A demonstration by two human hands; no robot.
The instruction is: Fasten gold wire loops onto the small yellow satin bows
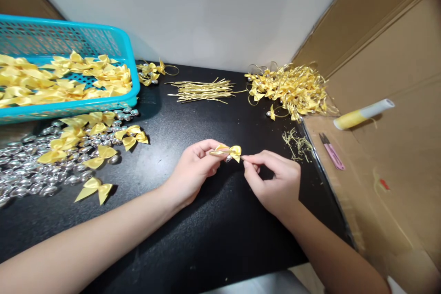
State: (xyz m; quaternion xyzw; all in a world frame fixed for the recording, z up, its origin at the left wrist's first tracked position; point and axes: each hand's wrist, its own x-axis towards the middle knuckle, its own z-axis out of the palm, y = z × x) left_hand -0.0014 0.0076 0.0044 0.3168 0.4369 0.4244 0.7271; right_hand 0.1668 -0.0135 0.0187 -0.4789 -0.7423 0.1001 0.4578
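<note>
My left hand (pixel 195 170) pinches a small yellow satin bow (pixel 231 151) with a gold wire across it, just above the black table (pixel 193 234). My right hand (pixel 275 181) is closed in a pinch right beside the bow's right end, its fingertips at the wire; what they grip is too small to make out clearly. A small silver bead seems to hang under the bow.
A turquoise basket (pixel 132 78) of yellow bows stands at back left. Loose bows (pixel 94 188) and silver beads (pixel 31 174) lie at left. Gold wire pieces (pixel 203 90) and a heap of finished bows (pixel 292 87) lie at the back. Pink snips (pixel 331 150) and a tube (pixel 363 114) rest on cardboard at right.
</note>
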